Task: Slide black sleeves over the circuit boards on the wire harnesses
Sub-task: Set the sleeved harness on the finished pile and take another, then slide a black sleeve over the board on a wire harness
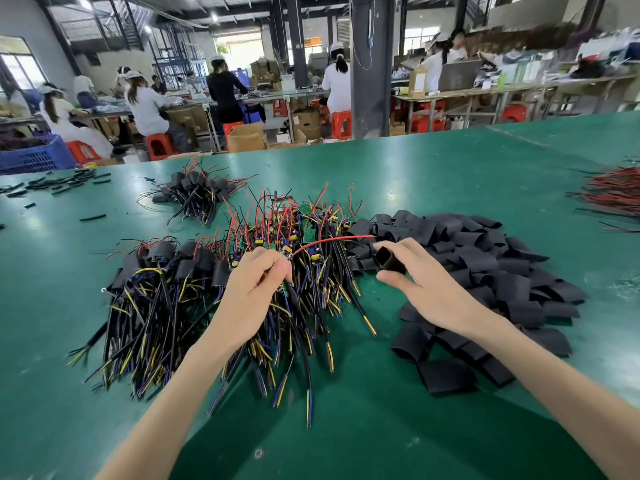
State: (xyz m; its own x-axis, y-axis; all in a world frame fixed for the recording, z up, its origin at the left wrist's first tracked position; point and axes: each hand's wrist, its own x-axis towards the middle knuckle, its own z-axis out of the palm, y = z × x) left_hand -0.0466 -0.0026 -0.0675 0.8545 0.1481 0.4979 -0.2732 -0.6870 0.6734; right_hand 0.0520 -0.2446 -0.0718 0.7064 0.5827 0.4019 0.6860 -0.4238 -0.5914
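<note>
L hand (255, 283) pinches green circuit board harness w/ red wire (286, 288); R hand (420, 277) pinches 1 black tubular sleeve (389, 260), above green bench (381, 427).

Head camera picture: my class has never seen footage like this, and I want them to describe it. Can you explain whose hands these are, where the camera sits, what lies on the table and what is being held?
There is no machine here. A person works with bare hands, and the single picture comes from a camera worn on their head, looking forward and down. So the left hand and right hand are the wearer's own. On the green table lie three main heaps: bare wire harnesses with small circuit boards in the middle, loose black sleeves on the right, and sleeved harnesses on the left. The left hand pinches one harness, whose red wire arches towards the right hand. The right hand pinches one black sleeve.
</note>
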